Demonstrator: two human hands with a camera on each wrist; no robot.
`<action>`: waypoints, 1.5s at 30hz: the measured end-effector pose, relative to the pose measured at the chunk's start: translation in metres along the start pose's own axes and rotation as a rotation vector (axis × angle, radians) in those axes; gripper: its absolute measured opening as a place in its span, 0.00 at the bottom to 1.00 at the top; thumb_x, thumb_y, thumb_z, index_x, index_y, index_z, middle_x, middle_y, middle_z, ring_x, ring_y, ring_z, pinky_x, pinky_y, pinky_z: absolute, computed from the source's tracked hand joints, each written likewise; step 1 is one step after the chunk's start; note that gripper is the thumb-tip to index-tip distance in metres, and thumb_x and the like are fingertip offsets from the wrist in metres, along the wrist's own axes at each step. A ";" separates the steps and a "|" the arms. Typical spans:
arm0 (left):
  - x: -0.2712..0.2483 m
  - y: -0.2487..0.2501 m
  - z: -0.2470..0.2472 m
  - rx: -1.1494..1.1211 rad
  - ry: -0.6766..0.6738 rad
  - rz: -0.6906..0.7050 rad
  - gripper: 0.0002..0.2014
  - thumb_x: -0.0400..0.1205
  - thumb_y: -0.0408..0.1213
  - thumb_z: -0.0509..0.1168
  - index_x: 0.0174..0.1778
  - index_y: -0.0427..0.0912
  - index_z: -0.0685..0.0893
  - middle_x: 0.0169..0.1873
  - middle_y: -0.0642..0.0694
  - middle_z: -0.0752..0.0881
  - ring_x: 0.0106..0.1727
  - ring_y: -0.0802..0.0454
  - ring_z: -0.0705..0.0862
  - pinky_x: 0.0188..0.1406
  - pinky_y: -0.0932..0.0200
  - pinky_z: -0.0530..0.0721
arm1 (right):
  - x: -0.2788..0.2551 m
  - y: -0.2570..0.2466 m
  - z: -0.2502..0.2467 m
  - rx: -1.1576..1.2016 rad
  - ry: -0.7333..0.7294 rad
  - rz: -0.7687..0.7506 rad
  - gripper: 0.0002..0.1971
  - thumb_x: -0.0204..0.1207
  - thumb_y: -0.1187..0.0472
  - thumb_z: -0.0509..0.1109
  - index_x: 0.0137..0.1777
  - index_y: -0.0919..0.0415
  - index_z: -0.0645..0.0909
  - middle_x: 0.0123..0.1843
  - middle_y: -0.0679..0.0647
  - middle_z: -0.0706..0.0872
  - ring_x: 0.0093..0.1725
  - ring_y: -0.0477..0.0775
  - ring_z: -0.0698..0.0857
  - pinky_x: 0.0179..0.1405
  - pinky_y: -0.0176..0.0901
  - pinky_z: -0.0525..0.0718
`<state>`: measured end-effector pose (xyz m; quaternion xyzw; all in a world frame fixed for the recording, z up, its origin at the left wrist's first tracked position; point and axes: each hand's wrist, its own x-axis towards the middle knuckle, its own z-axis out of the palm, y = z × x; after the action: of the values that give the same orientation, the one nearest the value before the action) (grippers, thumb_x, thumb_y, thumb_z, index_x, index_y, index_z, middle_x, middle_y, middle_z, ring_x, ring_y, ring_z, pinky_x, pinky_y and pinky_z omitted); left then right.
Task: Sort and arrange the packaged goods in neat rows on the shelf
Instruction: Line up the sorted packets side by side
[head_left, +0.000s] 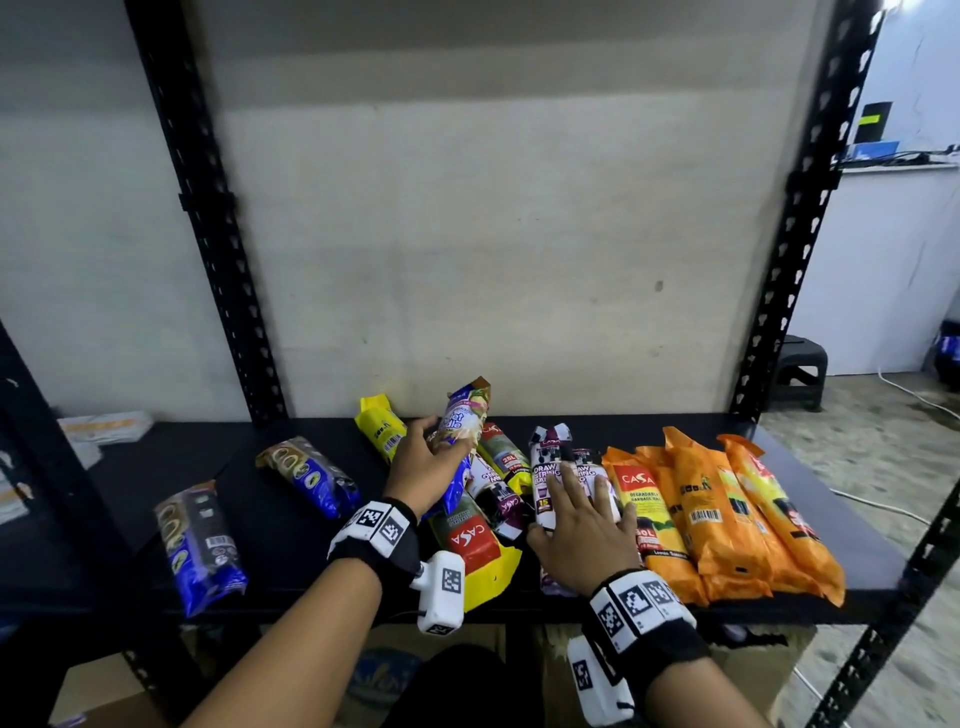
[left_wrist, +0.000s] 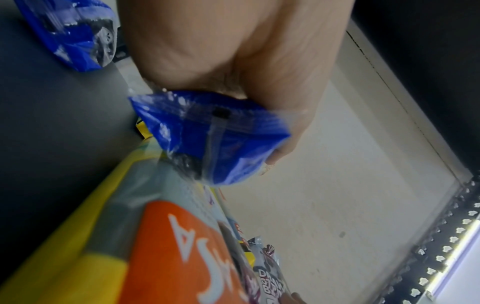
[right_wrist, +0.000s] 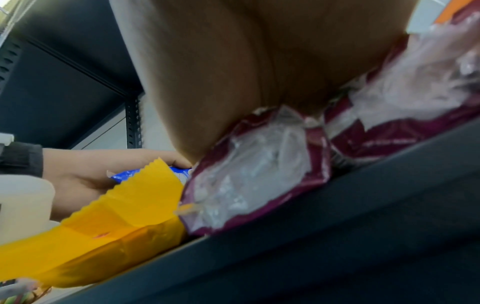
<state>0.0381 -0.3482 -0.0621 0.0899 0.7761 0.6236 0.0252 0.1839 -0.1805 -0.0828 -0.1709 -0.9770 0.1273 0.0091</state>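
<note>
My left hand grips a blue packet and holds it tilted up above the pile in the middle of the black shelf. The left wrist view shows that blue packet clasped under my palm, above a yellow-and-red packet. My right hand lies flat, fingers spread, on two white-and-maroon drawstring-bag packets. In the right wrist view my palm presses on the maroon packets, beside the yellow packet.
Several orange packets lie side by side at the shelf's right end. Two blue packets lie apart on the left half. A yellow packet sits near the back wall. Black uprights flank the shelf.
</note>
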 end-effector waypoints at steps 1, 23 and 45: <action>0.000 0.001 0.001 0.001 0.006 0.004 0.30 0.76 0.46 0.77 0.71 0.49 0.75 0.58 0.45 0.86 0.51 0.49 0.91 0.50 0.45 0.92 | 0.000 0.000 0.000 0.006 -0.002 -0.003 0.38 0.82 0.35 0.50 0.88 0.44 0.40 0.88 0.42 0.33 0.87 0.60 0.33 0.82 0.71 0.37; -0.072 -0.031 -0.085 0.729 0.259 -0.081 0.27 0.77 0.59 0.64 0.73 0.63 0.71 0.65 0.45 0.74 0.58 0.39 0.86 0.58 0.44 0.85 | -0.003 -0.063 -0.008 0.507 0.125 -0.328 0.20 0.79 0.43 0.67 0.69 0.46 0.80 0.71 0.51 0.75 0.73 0.57 0.74 0.71 0.56 0.76; -0.056 -0.038 -0.091 0.842 0.243 -0.224 0.27 0.77 0.60 0.64 0.71 0.59 0.69 0.69 0.40 0.68 0.61 0.37 0.82 0.57 0.43 0.83 | -0.006 -0.063 0.019 0.453 0.109 -0.360 0.16 0.81 0.46 0.66 0.66 0.47 0.81 0.67 0.49 0.75 0.73 0.53 0.68 0.72 0.50 0.72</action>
<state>0.0752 -0.4535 -0.0829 -0.0661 0.9644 0.2532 -0.0379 0.1674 -0.2440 -0.0850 0.0052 -0.9364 0.3290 0.1220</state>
